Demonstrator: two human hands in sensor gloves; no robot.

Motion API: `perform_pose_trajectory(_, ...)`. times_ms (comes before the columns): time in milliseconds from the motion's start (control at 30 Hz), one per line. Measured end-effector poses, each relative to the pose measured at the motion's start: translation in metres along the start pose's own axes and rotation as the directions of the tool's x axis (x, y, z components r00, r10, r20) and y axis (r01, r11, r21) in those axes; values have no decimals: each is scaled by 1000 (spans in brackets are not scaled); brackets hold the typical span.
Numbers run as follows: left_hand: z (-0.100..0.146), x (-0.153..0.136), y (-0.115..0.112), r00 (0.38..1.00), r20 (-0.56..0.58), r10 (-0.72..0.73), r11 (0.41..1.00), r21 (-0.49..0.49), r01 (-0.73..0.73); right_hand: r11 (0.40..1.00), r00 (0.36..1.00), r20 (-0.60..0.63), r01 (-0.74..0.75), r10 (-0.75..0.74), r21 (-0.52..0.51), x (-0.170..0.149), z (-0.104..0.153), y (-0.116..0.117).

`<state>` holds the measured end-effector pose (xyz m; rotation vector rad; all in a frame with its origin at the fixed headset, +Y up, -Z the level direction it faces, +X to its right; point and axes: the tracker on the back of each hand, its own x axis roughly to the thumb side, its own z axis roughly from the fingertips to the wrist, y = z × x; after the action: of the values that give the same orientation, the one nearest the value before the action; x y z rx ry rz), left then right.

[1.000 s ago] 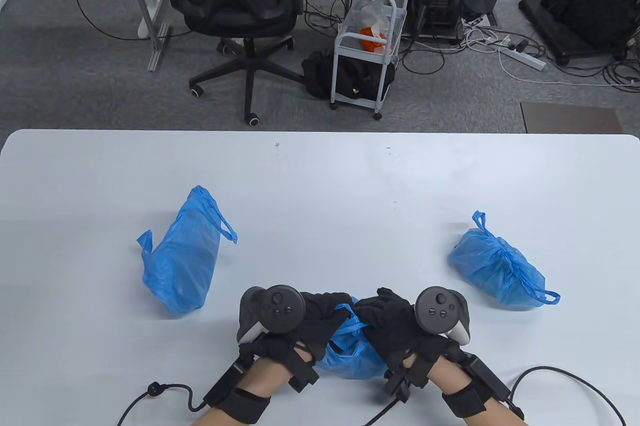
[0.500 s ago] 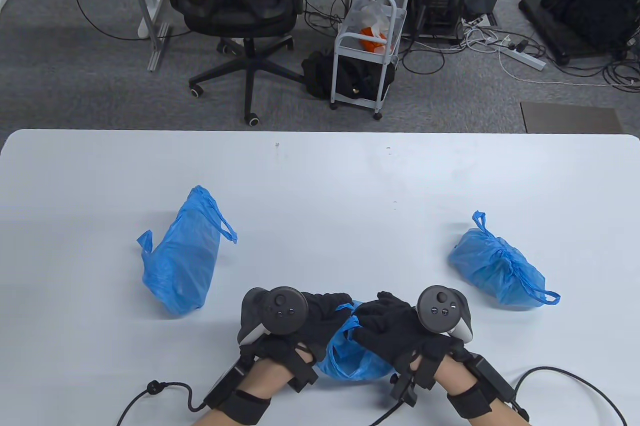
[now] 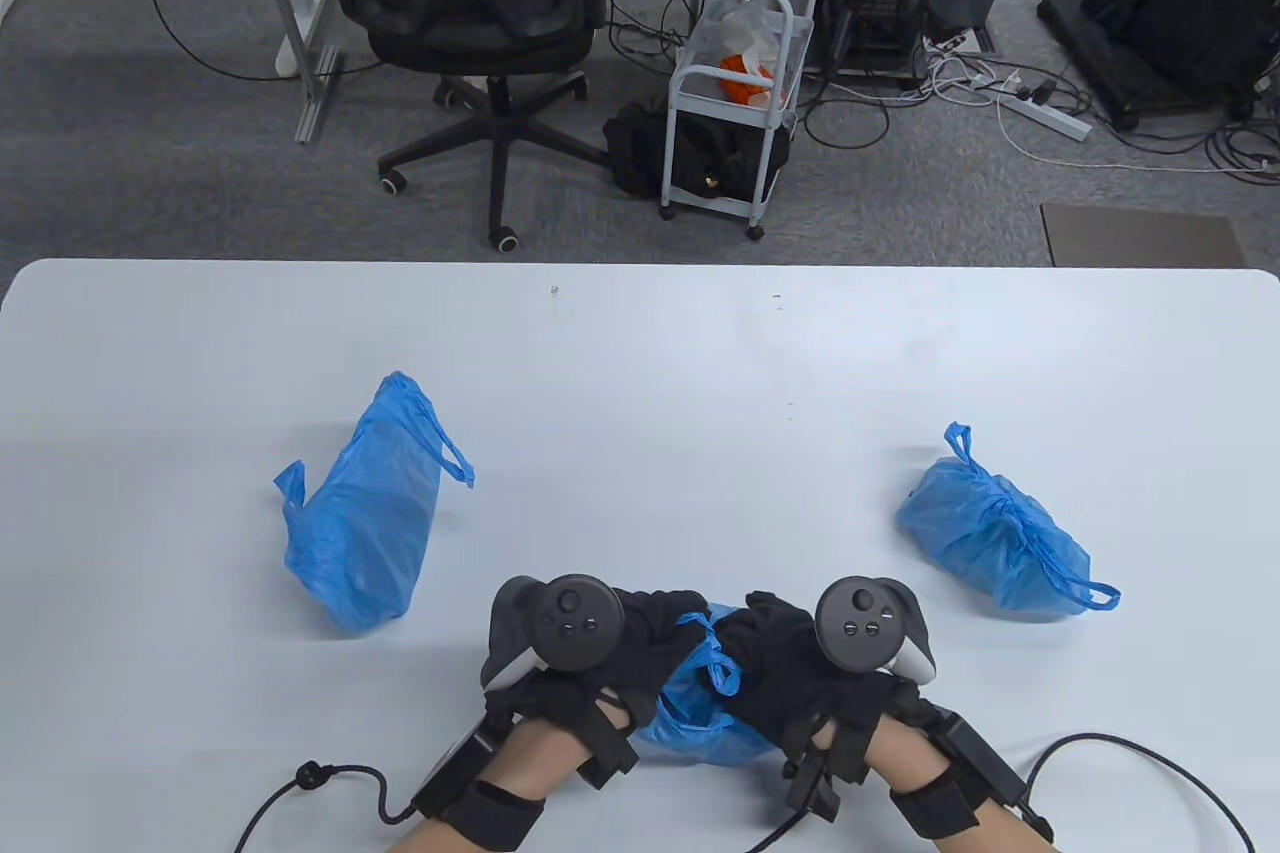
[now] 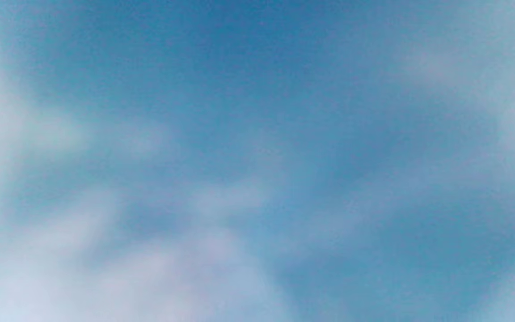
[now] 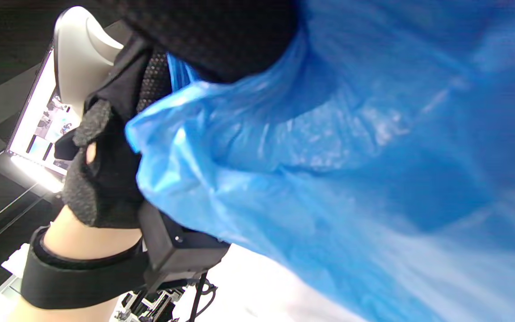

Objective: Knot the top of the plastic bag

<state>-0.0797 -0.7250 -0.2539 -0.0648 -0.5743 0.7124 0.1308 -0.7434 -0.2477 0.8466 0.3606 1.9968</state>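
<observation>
The blue bag (image 3: 700, 723) sits on the worktop (image 3: 640, 373) directly between both hands, its handles (image 3: 715, 658) rising at centre, left hand (image 3: 640, 638) and right hand (image 3: 775, 653) equally near, fingers apparently gripping them.

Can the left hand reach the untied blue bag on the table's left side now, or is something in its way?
Probably yes: nothing lies between the left hand and the untied bag. But that hand now grips the middle bag, as does the right hand.
</observation>
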Motion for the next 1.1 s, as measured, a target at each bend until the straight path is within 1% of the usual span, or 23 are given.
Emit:
perform_pose_trajectory(100,0,0,0,1000,-2,3,1000,-5,-3,1000,1000,1,17,-17,12,-1,1,-1)
perform_pose_trajectory(233,1,0,-1,1000,-18,18,1000,-8,-18,998,1000,3,25,-25,-57,-3,3,-5)
perform_pose_trajectory(267,1,0,0,1000,-19,17,1000,-3,-17,995,999,13,38,-37,-89,-3,4,-7)
perform_pose_trajectory(333,2,0,2,1000,-19,16,1000,4,-16,992,998,43,55,-50,-115,-2,5,-11)
perform_pose_trajectory(467,3,0,8,999,-17,40,999,16,-40,978,996,81,54,-39,-204,4,10,-19)
perform_pose_trajectory(567,2,-13,17,998,-63,32,999,38,-30,956,994,95,74,-49,-285,4,14,-26)
perform_pose_trajectory(633,2,-28,24,992,-123,29,998,52,-23,936,983,158,137,-89,-325,3,17,-33)
perform_pose_trajectory(667,3,-38,27,986,-165,14,999,51,-5,928,969,215,185,-119,-322,3,18,-38)
perform_pose_trajectory(700,3,-47,28,978,-207,-13,999,35,21,936,958,247,213,-145,-279,4,18,-41)
perform_pose_trajectory(767,2,-57,28,966,-254,-49,998,12,54,949,964,220,202,-149,-244,4,18,-42)
perform_pose_trajectory(833,1,-63,28,951,-297,-83,997,-18,81,955,971,210,167,-115,-246,7,17,-41)
perform_pose_trajectory(933,1,-70,30,933,-338,-123,992,-24,122,961,981,169,135,-95,-241,7,16,-40)
perform_pose_trajectory(1033,4,-77,36,914,-379,-142,989,-24,144,969,992,118,65,-37,-239,4,17,-45)
perform_pose_trajectory(1100,6,-80,38,905,-396,-153,987,-19,158,973,996,86,57,-39,-222,-1,17,-49)
